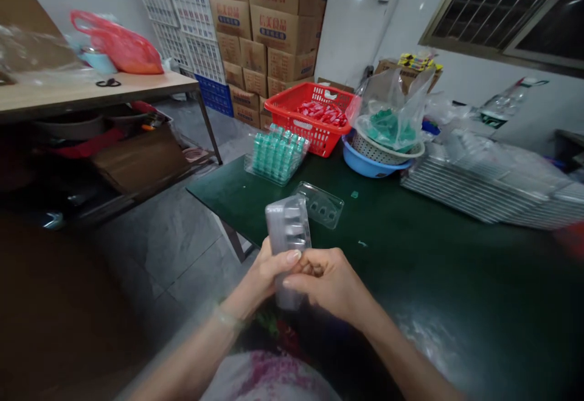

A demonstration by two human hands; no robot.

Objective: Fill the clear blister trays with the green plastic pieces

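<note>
**Both hands on a clear blister pack, held above the near edge of the surface**

Step in hand, as judged: the clear blister pack (288, 230) is being pressed or snapped together. It stands upright in the air, off the surface (410, 255), above its near left edge.

- Left hand (264, 276): wrapped round the pack's lower left side, thumb laid across the front. Fingers closed on the pack.
- Right hand (331, 282): curled in from the right, fingertips pinching the pack's lower part, touching the left thumb. Fingers closed on it too.
- Contents of the pack: blurred, cannot tell.

Next move likely calls for even pressure along the pack's edges while the left hand keeps it steady; thin plastic probably flexes and may slip.

Around:
- An open clear tray (319, 204) lies flat on the surface just beyond the hands, apart from them.
- A tray of teal pieces (276, 154) sits toward the far left corner.
- Red basket (310, 115) with red items at the far edge; beside it a blue basin (365, 163) carrying a white colander (387, 153) and a bag of teal parts.
- Stack of clear trays (479, 182) along the right side.
- Cardboard boxes (269, 17) against the wall.

Nothing stands between the hands and the open tray.
</note>
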